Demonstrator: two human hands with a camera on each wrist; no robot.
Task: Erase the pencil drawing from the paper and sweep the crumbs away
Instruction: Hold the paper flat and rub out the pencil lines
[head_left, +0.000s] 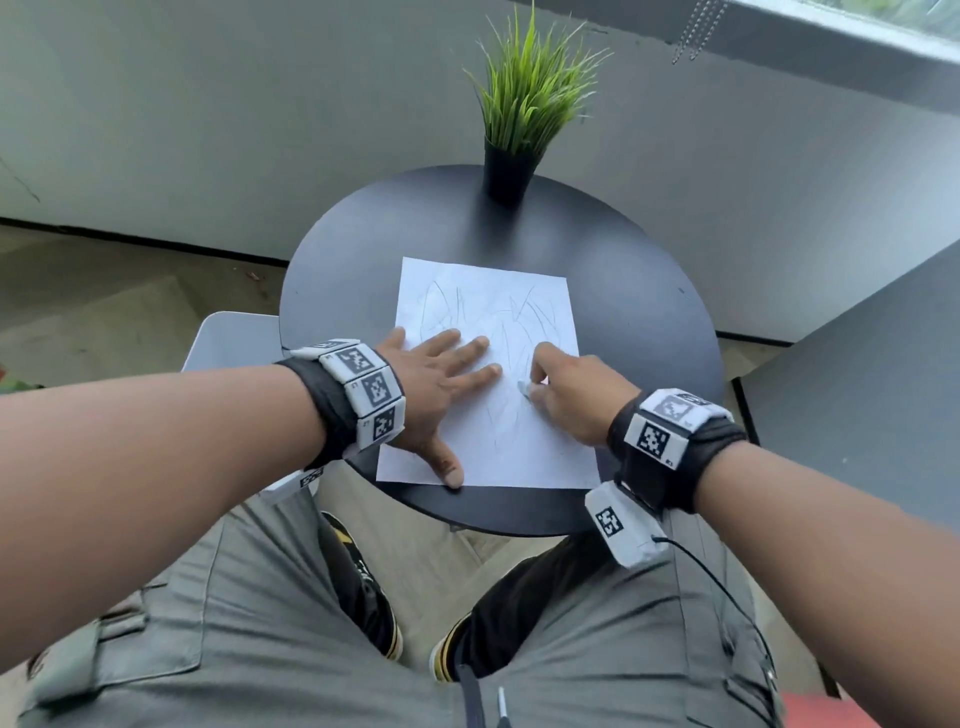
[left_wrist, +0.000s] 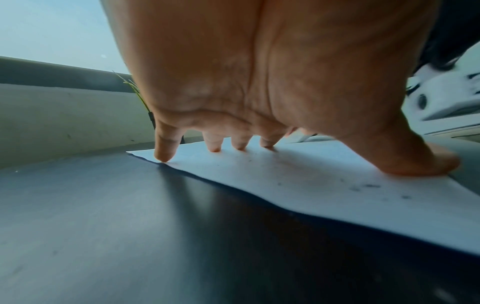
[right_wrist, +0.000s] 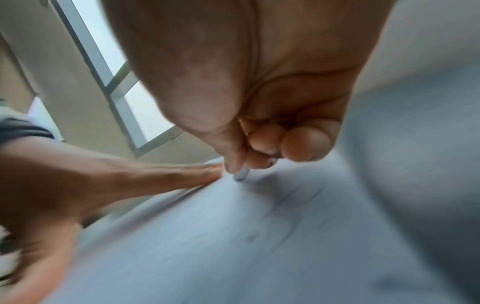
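Note:
A white sheet of paper (head_left: 519, 296) with faint pencil lines lies on the round black table (head_left: 639, 312). My left hand (head_left: 436, 384) lies flat on the sheet's left half, fingers spread and pressing it down; in the left wrist view the fingertips (left_wrist: 163, 156) and thumb touch the paper (left_wrist: 298, 176). My right hand (head_left: 566, 395) pinches a small white eraser (head_left: 524, 389) and holds its tip on the paper's middle. In the blurred right wrist view the eraser (right_wrist: 241, 174) pokes out below thumb and fingers onto the paper (right_wrist: 233, 236). Dark crumbs (left_wrist: 363, 187) dot the sheet near my left thumb.
A black pot with green grass-like plant (head_left: 524, 109) stands at the table's far edge. A white chair seat (head_left: 228, 338) sits left of the table, a grey surface (head_left: 857, 374) to the right. My knees are under the table's near edge.

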